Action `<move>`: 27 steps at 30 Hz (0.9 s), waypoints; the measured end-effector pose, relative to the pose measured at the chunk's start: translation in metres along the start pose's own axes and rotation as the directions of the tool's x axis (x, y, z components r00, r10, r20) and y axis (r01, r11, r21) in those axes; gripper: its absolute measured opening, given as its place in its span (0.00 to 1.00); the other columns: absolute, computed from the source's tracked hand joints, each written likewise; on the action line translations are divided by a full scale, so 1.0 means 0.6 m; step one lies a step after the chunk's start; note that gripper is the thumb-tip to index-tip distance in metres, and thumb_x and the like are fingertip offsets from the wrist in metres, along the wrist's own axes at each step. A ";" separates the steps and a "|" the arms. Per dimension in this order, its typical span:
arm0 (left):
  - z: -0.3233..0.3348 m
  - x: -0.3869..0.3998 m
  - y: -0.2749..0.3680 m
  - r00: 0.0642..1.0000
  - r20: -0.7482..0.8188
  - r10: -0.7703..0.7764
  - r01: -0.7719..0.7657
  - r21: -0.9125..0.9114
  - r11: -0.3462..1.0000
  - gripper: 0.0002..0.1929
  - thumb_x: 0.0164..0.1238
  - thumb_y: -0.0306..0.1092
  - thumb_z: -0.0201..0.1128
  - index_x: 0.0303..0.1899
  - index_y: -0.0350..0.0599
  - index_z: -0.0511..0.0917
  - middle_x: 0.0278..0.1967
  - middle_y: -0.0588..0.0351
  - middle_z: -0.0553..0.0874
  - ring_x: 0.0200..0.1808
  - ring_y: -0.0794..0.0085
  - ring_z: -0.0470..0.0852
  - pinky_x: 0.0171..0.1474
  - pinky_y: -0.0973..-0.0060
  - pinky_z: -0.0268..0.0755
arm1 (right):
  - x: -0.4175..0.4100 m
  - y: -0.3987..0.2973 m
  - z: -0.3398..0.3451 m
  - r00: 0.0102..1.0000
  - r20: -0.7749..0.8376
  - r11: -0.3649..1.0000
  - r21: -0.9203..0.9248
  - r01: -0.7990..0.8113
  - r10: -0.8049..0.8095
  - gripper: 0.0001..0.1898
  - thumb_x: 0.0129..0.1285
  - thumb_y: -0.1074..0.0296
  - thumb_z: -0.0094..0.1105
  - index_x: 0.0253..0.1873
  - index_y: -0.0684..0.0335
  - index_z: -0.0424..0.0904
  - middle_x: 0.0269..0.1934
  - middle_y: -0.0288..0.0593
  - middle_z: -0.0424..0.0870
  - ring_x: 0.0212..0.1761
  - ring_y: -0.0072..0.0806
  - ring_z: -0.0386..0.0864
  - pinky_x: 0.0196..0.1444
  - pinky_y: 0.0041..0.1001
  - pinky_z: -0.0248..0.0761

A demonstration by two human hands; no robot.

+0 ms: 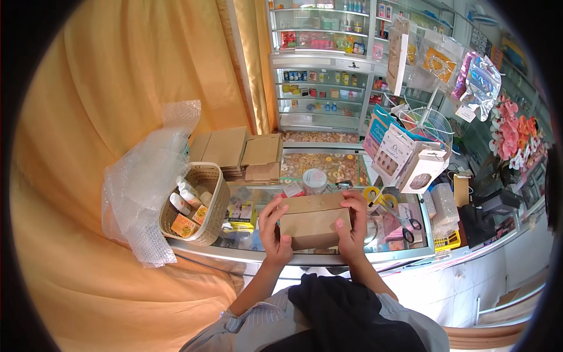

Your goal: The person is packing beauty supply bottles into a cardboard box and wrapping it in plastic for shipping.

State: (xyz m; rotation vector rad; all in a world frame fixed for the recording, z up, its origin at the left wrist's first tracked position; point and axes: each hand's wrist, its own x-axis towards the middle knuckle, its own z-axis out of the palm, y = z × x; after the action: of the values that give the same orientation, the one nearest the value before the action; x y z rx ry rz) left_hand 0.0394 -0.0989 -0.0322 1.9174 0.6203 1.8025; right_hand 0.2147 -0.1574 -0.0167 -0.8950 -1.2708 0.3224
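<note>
A small brown cardboard box (315,223) is held between my two hands above the glass counter. My left hand (275,229) grips its left side, fingers at the upper edge and thumb near the front. On its right side, my right hand (353,224) does the same, with the thumb over the front panel. A seam runs across the box between its flap and front panel. Just behind it stands a round tub with a pale lid (314,178). Scissors with dark handles (410,229) and rolls of yellow-cored tape (372,194) lie to the right.
At the left, a woven plastic basket (224,198) holds white bottles and orange boxes, beside bubble wrap (140,176). Flattened cardboard boxes (224,147) are stacked behind. A wire display rack (424,119) with hanging packets stands at the right, near a bubble-wrap roll (444,204).
</note>
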 end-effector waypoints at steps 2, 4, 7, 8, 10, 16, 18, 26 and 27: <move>-0.001 -0.001 -0.003 1.000 -0.013 0.012 -0.012 -0.020 1.000 0.37 0.79 0.65 0.47 0.63 0.34 0.74 0.64 0.37 0.75 0.70 0.47 0.71 0.73 0.54 0.60 | -0.001 -0.002 0.003 1.000 -0.004 1.000 0.002 -0.007 0.007 0.19 0.68 0.64 0.58 0.61 0.61 0.69 0.66 0.51 0.66 0.67 0.38 0.66 0.71 0.36 0.58; 0.001 -0.003 -0.007 0.999 -0.027 0.025 -0.026 -0.041 0.999 0.35 0.79 0.63 0.49 0.62 0.34 0.75 0.63 0.38 0.76 0.71 0.45 0.72 0.73 0.53 0.60 | 0.000 -0.003 0.003 1.000 -0.008 1.000 0.003 -0.010 0.010 0.19 0.69 0.62 0.58 0.60 0.61 0.69 0.66 0.51 0.66 0.67 0.38 0.67 0.71 0.36 0.58; 0.008 -0.004 -0.010 0.994 -0.109 0.006 -0.028 -0.207 0.978 0.28 0.75 0.57 0.59 0.55 0.35 0.80 0.61 0.39 0.79 0.72 0.42 0.71 0.74 0.49 0.60 | -0.002 0.002 0.000 1.000 0.005 0.999 -0.027 0.028 -0.028 0.19 0.70 0.62 0.57 0.61 0.61 0.69 0.68 0.52 0.65 0.68 0.39 0.68 0.71 0.37 0.59; 0.006 -0.003 -0.008 0.995 -0.095 0.018 -0.036 -0.194 0.980 0.28 0.75 0.56 0.60 0.54 0.35 0.80 0.61 0.39 0.79 0.72 0.42 0.72 0.73 0.49 0.61 | -0.005 0.004 0.000 0.999 -0.013 0.998 -0.052 0.037 -0.038 0.18 0.71 0.63 0.57 0.61 0.62 0.70 0.67 0.52 0.66 0.68 0.40 0.68 0.71 0.38 0.60; 0.004 -0.001 -0.007 0.996 -0.084 0.034 -0.049 -0.180 0.982 0.27 0.75 0.56 0.61 0.52 0.35 0.80 0.60 0.39 0.80 0.71 0.42 0.72 0.73 0.48 0.61 | -0.008 0.004 -0.001 0.998 -0.028 0.996 -0.075 0.051 -0.053 0.17 0.71 0.63 0.56 0.60 0.62 0.71 0.67 0.53 0.67 0.69 0.41 0.68 0.71 0.39 0.60; 0.004 -0.003 -0.005 0.998 -0.069 0.015 -0.027 -0.175 0.984 0.26 0.75 0.55 0.61 0.51 0.36 0.81 0.59 0.40 0.81 0.71 0.42 0.73 0.73 0.50 0.62 | -0.005 -0.009 0.004 0.990 -0.085 0.987 -0.122 0.104 -0.115 0.11 0.68 0.67 0.59 0.51 0.64 0.78 0.59 0.52 0.76 0.64 0.47 0.73 0.70 0.44 0.64; 0.005 0.000 -0.004 0.997 -0.073 0.016 -0.027 -0.158 0.987 0.25 0.75 0.55 0.60 0.50 0.37 0.80 0.59 0.40 0.81 0.70 0.42 0.74 0.71 0.50 0.63 | -0.004 -0.009 0.003 0.990 -0.070 0.983 -0.146 0.107 -0.119 0.10 0.68 0.67 0.59 0.50 0.64 0.78 0.58 0.52 0.77 0.62 0.47 0.74 0.68 0.43 0.65; 0.007 0.004 0.004 0.995 -0.058 0.079 -0.083 -0.072 0.994 0.25 0.76 0.55 0.57 0.52 0.37 0.78 0.59 0.39 0.79 0.69 0.39 0.74 0.70 0.49 0.64 | -0.004 -0.011 0.001 0.991 -0.043 0.974 -0.195 0.119 -0.130 0.13 0.73 0.61 0.54 0.52 0.65 0.77 0.60 0.54 0.75 0.64 0.44 0.72 0.68 0.40 0.63; 0.008 0.004 0.006 0.995 -0.058 0.083 -0.088 -0.078 0.993 0.25 0.76 0.55 0.57 0.53 0.37 0.78 0.59 0.38 0.79 0.69 0.39 0.74 0.70 0.49 0.64 | -0.004 -0.013 0.001 0.989 -0.049 0.971 -0.206 0.125 -0.138 0.14 0.73 0.60 0.54 0.53 0.65 0.77 0.60 0.54 0.75 0.64 0.44 0.73 0.68 0.40 0.63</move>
State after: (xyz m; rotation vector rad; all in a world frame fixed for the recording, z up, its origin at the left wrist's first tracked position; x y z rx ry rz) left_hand 0.0445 -0.1002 -0.0285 1.8724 0.4823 1.9087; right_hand 0.2113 -0.1635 -0.0125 -0.9795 -1.3135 0.0592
